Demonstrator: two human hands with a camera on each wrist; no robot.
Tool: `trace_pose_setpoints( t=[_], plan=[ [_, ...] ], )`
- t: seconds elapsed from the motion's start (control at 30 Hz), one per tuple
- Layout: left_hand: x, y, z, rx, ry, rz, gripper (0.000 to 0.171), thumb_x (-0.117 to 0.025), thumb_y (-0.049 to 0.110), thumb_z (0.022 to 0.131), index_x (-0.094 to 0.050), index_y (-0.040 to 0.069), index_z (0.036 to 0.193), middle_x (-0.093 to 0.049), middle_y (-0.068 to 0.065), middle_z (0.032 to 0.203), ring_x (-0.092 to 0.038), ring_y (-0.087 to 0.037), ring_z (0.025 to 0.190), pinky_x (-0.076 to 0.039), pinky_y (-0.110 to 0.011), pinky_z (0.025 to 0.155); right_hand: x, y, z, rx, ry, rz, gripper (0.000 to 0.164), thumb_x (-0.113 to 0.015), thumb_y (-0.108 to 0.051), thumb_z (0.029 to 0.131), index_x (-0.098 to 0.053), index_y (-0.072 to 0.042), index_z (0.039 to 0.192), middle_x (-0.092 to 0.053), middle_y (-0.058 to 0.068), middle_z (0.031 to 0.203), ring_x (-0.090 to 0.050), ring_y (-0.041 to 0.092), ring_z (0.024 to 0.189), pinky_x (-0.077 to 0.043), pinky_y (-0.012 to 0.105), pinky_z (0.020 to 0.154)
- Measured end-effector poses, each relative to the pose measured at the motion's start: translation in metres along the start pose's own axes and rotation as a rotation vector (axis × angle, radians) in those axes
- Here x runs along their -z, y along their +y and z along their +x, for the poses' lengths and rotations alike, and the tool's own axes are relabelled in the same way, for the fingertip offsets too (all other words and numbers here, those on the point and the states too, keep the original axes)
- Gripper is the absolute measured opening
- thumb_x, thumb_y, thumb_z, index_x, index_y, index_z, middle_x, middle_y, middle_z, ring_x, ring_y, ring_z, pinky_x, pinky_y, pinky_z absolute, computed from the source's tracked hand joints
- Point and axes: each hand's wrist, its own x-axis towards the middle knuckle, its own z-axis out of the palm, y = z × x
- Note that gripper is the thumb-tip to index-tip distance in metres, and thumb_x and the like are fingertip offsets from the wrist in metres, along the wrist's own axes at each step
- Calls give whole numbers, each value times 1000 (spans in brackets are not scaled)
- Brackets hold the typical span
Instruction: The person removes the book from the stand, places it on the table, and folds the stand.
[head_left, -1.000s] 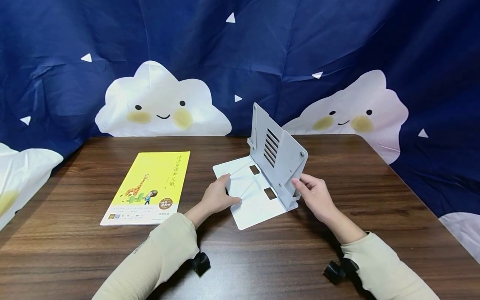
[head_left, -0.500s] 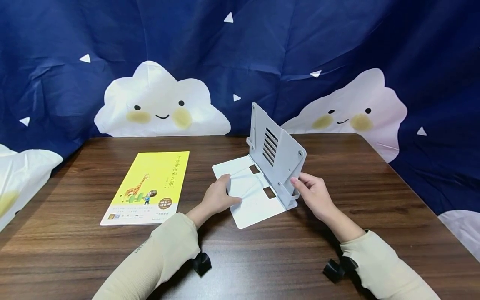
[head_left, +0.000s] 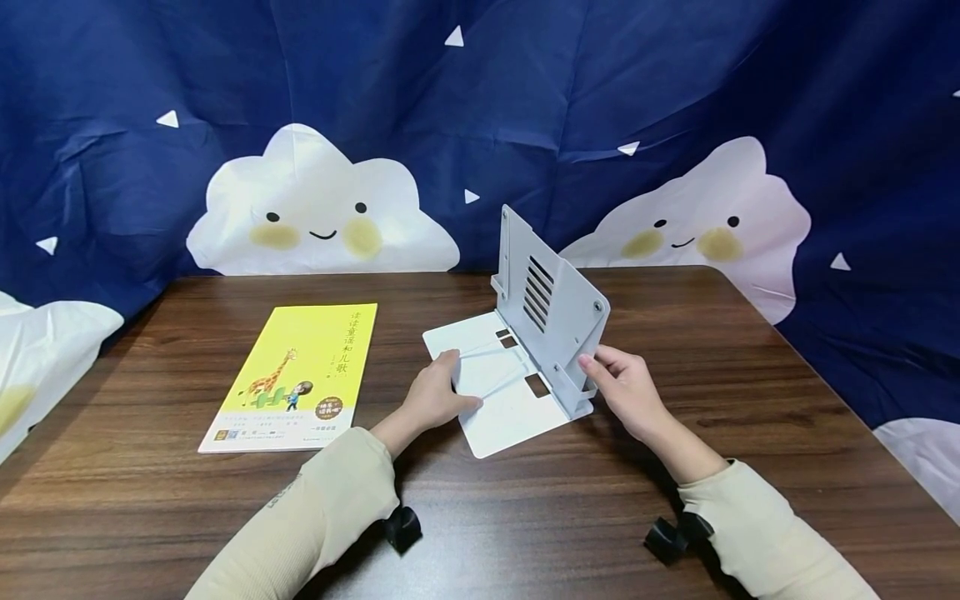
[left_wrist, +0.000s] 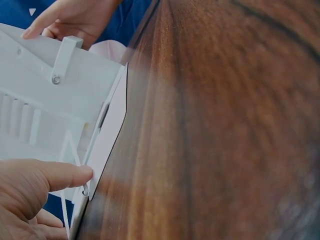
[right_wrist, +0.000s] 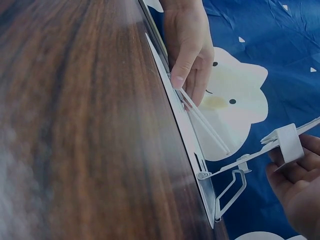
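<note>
A white metal book stand [head_left: 566, 321] stands on the table, its slotted panel raised and leaning above a flat base plate [head_left: 513, 425]. A thin wire loop [right_wrist: 205, 122] slants up from the base. My left hand [head_left: 433, 393] holds the base at this wire, thumb by one leg and fingers by the other; in the left wrist view the thumb touches the wire's hinge end. My right hand [head_left: 628, 392] grips the panel's lower right edge by the folded bracket [right_wrist: 289, 142], thumb on the near face. The fingers behind the panel are partly hidden.
On the left lies a yellow book [head_left: 315, 350] with a giraffe on its cover. The brown wooden table [head_left: 525, 533] ends at the back before a blue curtain [head_left: 480, 100] printed with clouds. Black wrist bands are on both sleeves.
The wire loop appears to have shifted slightly between my left hand and the panel. Both hands keep their places on the stand. The head view has shifted a little.
</note>
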Motion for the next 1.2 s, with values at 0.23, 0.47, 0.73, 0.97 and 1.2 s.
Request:
trace_pose_setpoints(
  t=[0.23, 0.47, 0.73, 0.97, 1.2],
  plan=[
    [1, 1, -1, -8, -4, 3, 73, -70, 19, 70, -33, -12, 125, -35, -25, 127, -29, -34, 119, -26, -40, 96, 0, -1, 0, -7, -3, -7, 19, -48, -1, 86, -58, 13, 95, -61, 21, 78, -54, 7, 66, -47, 24, 60],
    [1, 2, -1, 1, -10, 11, 71, -69, 18, 71, -33, -12, 125, -35, -24, 128, -26, -34, 120, -25, -40, 96, -1, -2, 0, -17, 0, -11, 20, -48, -1, 86, -58, 13, 95, -61, 20, 78, -54, 6, 66, -47, 24, 60],
    [1, 1, -1, 11, -8, 0, 71, -70, 18, 71, -34, -12, 125, -35, -24, 128, -26, -34, 121, -24, -39, 97, -1, -2, 0, -15, -10, 1, 20, -48, -1, 86, -57, 14, 97, -60, 22, 80, -54, 6, 67, -47, 24, 60],
    [3, 1, -1, 19, -9, -10, 72, -70, 17, 70, -33, -12, 125, -35, -24, 128, -27, -34, 120, -25, -39, 96, -2, -3, 1, -20, -21, 20, 21, -49, -1, 85, -57, 14, 98, -61, 16, 76, -51, 8, 62, -46, 23, 56],
    [3, 2, -1, 32, -30, -5, 73, -70, 18, 70, -32, -11, 126, -33, -23, 129, -25, -33, 121, -23, -38, 97, -3, -6, 1, -44, -43, -8, 22, -51, -1, 84, -56, 13, 101, -60, 23, 84, -53, 6, 66, -48, 25, 58]
  ],
)
